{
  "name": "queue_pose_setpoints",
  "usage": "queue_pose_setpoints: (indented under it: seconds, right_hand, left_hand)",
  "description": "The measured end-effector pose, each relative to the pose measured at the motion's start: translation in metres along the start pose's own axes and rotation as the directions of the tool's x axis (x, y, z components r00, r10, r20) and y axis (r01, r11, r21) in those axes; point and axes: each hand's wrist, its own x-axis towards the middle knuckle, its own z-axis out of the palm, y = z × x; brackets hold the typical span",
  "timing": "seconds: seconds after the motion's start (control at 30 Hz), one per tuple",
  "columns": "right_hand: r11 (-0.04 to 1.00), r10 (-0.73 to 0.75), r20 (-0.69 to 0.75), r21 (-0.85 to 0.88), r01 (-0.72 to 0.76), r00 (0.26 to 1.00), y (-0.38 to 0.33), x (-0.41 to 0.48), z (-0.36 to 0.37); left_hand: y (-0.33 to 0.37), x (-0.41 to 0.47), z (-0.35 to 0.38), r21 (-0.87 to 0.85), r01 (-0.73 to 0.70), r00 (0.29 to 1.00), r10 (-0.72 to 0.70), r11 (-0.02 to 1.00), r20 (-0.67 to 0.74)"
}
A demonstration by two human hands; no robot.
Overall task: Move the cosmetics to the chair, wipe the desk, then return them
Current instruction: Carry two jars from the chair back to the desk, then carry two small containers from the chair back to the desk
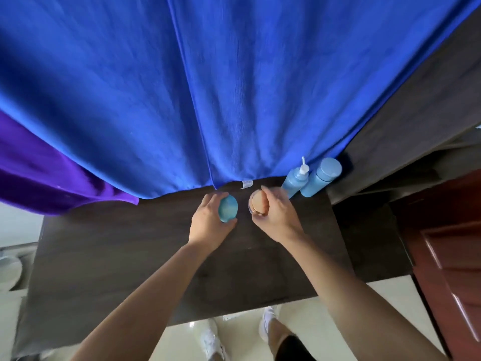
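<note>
At the back of the desk (130, 256), the left hand (210, 217) has its fingers (214, 199) curled round a round blue jar (229, 208), and the right hand (276, 212) grips a beige compact (257, 204) the same way. Both pieces look small, light and rigid, with smooth lids that may slip, so a hold across opposite rims suits them. The two tall blue bottles (320, 178) just beside the right hand seem tippy and are best taken round the body.

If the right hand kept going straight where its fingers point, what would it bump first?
Probably the blue cloth, near its white tag. The right hand, gripping the peach compact, points that way, but depth is hard to judge.
</note>
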Motion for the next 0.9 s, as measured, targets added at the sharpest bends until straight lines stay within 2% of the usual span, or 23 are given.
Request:
queue_pose_setpoints:
  seconds: [0.13, 0.3, 0.4, 0.57, 0.7, 0.8, 0.9]
  right_hand:
    - [0.998, -0.045, 0.031, -0.034, 0.046, 0.999, 0.011, 0.024, 0.013]
    - [0.995, -0.039, 0.077, -0.089, 0.046, 0.996, 0.018, 0.033, 0.016]
    - [0.993, -0.055, 0.111, -0.094, 0.065, 0.992, 0.013, 0.023, 0.007]
    - [0.991, -0.135, -0.137, -0.008, 0.135, 0.981, -0.011, -0.023, -0.026]
    - [0.978, -0.206, -0.384, -0.104, 0.18, 0.9, -0.028, -0.073, -0.049]
    - [0.971, -0.169, -0.511, -0.232, 0.055, 0.843, -0.029, -0.126, -0.06]
    - [0.969, 0.01, -0.662, -0.179, -0.171, 0.75, -0.022, -0.194, -0.059]
  left_hand:
    - [-0.006, 0.021, 0.023, 0.026, 0.055, 0.998, -0.056, 0.998, 0.039]
    - [-0.006, 0.029, 0.034, 0.025, 0.017, 0.999, -0.018, 1.0, 0.043]
    - [0.001, 0.024, 0.026, 0.089, -0.034, 0.997, 0.027, 0.995, 0.075]
    - [0.029, -0.008, -0.015, 0.176, -0.172, 0.981, 0.185, 0.969, -0.059]
    - [0.054, -0.045, -0.052, 0.243, -0.312, 0.922, 0.354, 0.918, -0.154]
    - [0.071, -0.064, -0.068, 0.307, -0.44, 0.862, 0.493, 0.844, -0.121]
    - [0.094, -0.086, -0.062, 0.28, -0.559, 0.804, 0.593, 0.781, -0.047]
